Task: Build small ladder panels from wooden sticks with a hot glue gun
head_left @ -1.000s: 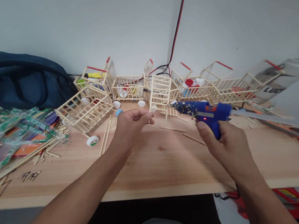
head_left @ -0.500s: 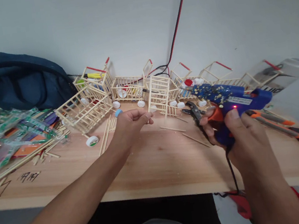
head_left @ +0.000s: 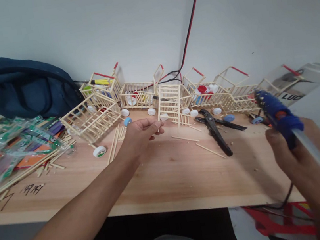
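Note:
My left hand (head_left: 140, 135) hovers over the middle of the wooden table (head_left: 169, 179), fingers pinched on a thin wooden stick that barely shows. Just beyond it stands a small stick-built frame (head_left: 170, 103). My right hand (head_left: 301, 151) is at the right side of the table, wrapped round the grip of a blue hot glue gun (head_left: 278, 116) whose nozzle points away toward the back. Black pliers (head_left: 215, 130) lie on the table between my two hands.
Several stick-built carts (head_left: 219, 93) with red handles and bottle-cap wheels line the wall. A dark blue bag (head_left: 23, 90) sits at back left. Plastic packets and loose sticks (head_left: 10, 146) cover the left side. A red and black cable (head_left: 190, 23) runs up the wall.
My right hand has carried the glue gun from the centre, near my left hand, out to the right edge of the table, uncovering the pliers. My left hand has stayed in place.

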Tool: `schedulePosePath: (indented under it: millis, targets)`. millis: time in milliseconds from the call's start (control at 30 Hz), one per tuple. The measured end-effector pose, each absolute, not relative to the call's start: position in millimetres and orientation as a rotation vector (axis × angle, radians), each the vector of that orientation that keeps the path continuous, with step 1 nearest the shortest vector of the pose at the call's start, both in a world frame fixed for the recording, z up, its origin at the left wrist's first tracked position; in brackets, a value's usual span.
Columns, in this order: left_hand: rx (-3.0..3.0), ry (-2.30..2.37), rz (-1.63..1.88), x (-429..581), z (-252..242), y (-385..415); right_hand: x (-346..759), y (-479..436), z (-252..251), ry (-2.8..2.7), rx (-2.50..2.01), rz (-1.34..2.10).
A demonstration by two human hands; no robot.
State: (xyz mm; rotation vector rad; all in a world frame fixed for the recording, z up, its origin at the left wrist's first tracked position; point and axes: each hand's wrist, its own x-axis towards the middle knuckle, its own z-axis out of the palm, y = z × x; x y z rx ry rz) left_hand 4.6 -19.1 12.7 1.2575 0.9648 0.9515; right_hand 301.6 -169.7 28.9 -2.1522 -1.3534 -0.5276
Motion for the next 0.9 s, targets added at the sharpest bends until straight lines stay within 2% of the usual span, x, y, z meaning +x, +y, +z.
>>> schedulePosePath:
  millis: [67,300,567,900]
  targets:
    - [1.25,0.958,0.946,5,13,-19,323,-178,23,-1.507,-2.149,-0.579]
    - [1.214,0.97,0.96,6,12,-18,387,-214,-5,-1.539,-2.206,-0.727]
    - [1.187,0.992,0.959,7,14,-19,431,-222,-43,-1.771,-2.335,-0.675]
    - [1.184,0.96,0.958,7,14,-18,439,-214,-54,-1.779,-2.326,-0.523]
